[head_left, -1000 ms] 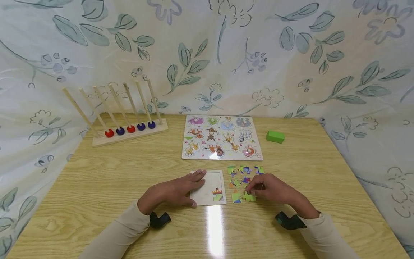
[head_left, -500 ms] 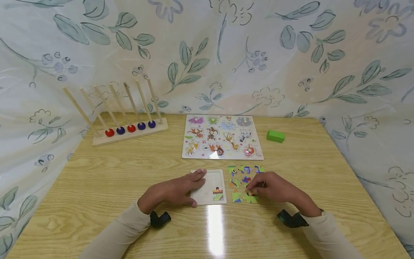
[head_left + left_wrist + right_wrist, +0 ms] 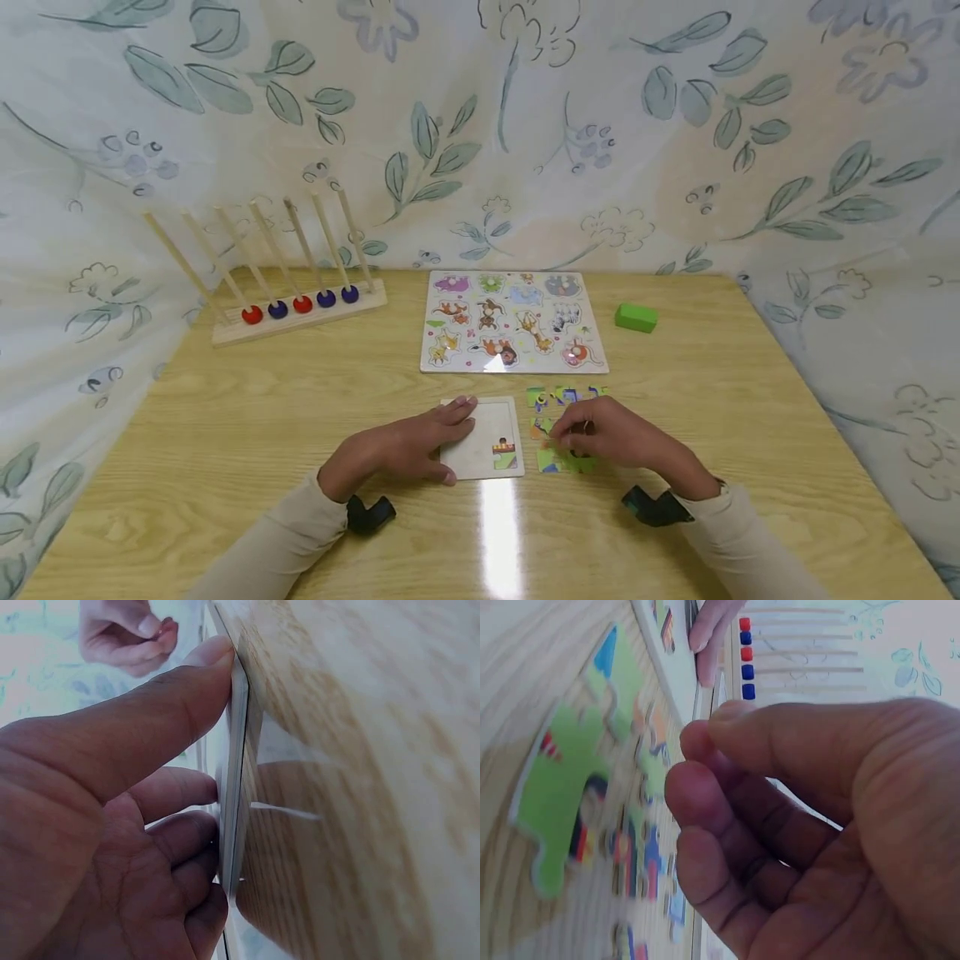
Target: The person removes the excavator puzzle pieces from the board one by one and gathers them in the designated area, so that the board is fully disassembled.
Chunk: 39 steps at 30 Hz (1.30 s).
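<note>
In the head view my left hand (image 3: 412, 440) rests over the left part of a small white puzzle tray (image 3: 480, 421), fingers spread. The left wrist view has its thumb (image 3: 187, 682) at the tray's edge and fingertips against its top. A picture piece (image 3: 505, 454) sits in the tray's lower right corner. To the right, my right hand (image 3: 615, 433) hovers over loose jigsaw pieces (image 3: 547, 460), thumb and index tips together with nothing visible between them. A green piece with red stripes (image 3: 555, 780) lies just beyond those fingertips; the hand hides some pieces.
Behind the tray lies an animal peg puzzle board (image 3: 480, 329). A green block (image 3: 636, 317) sits to its right. At the back left stands a wooden peg rack (image 3: 300, 321) with red and blue beads, close to the floral cloth backdrop (image 3: 480, 167).
My right hand has shifted left over the jigsaw pieces, from the lower right pieces toward the left column. The left hand stays on the tray; the head view has tilted slightly.
</note>
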Each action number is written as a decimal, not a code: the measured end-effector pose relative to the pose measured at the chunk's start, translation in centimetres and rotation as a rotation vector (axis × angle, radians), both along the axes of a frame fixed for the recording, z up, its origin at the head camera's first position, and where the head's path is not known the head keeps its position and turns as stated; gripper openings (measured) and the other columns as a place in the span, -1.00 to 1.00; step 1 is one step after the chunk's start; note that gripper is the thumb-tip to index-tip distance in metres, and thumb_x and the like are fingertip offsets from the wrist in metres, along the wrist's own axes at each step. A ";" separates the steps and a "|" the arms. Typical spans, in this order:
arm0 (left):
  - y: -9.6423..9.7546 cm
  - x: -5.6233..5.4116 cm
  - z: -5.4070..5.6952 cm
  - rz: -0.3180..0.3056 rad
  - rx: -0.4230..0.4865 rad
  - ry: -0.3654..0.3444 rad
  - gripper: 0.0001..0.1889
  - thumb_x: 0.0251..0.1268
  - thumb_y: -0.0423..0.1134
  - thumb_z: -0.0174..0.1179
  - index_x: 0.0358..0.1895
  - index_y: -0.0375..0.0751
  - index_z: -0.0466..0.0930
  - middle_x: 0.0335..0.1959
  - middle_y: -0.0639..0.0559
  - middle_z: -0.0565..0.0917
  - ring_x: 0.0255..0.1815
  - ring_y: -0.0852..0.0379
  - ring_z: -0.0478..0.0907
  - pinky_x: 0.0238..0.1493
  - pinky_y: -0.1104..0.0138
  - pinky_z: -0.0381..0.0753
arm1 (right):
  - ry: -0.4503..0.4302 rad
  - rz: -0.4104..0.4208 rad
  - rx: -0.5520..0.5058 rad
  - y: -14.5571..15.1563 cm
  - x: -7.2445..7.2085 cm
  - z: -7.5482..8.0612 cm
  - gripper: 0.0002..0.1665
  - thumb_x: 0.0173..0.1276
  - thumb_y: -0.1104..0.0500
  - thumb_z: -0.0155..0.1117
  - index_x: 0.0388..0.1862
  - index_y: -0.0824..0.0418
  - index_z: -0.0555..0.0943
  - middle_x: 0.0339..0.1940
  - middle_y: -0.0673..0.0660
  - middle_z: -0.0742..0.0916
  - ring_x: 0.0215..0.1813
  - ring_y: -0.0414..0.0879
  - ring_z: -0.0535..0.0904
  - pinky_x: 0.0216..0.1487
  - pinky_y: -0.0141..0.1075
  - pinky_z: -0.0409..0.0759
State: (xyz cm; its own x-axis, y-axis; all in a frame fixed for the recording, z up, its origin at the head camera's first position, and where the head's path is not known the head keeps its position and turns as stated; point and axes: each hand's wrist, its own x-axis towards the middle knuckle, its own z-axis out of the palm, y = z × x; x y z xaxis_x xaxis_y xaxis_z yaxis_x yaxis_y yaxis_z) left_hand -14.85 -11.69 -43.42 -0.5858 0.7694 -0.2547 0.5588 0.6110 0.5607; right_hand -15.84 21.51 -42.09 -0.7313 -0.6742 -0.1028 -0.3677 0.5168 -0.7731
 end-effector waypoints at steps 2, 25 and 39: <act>0.0 0.1 -0.1 -0.006 0.005 -0.001 -0.17 0.27 -0.14 0.31 0.50 -0.34 0.09 0.58 -0.10 -0.15 0.56 -0.02 -0.29 0.47 0.09 -0.06 | 0.017 0.015 -0.009 -0.5 0.1 0.0 -0.83 0.34 0.37 0.27 -0.15 0.24 0.72 -0.22 0.07 0.70 -0.34 -0.20 0.50 -0.36 -0.37 0.54; 0.0 0.3 0.2 0.019 0.031 -0.011 -0.20 0.30 -0.15 0.29 0.50 -0.35 0.10 0.58 -0.08 -0.15 0.56 -0.01 -0.27 0.46 0.06 -0.04 | 0.092 0.081 -0.038 -5.2 0.0 -0.3 -0.79 0.36 0.37 0.25 -0.08 0.24 0.72 -0.14 0.05 0.73 -0.29 -0.25 0.53 -0.29 -0.35 0.56; -0.1 0.1 0.1 0.011 0.045 -0.031 -0.19 0.30 -0.14 0.28 0.50 -0.36 0.08 0.58 -0.09 -0.15 0.56 -0.01 -0.28 0.47 0.06 -0.05 | 0.052 0.096 -0.015 -6.0 -0.2 -0.5 -0.77 0.38 0.35 0.23 -0.03 0.26 0.70 -0.06 0.10 0.73 -0.11 -0.12 0.64 -0.15 -0.33 0.58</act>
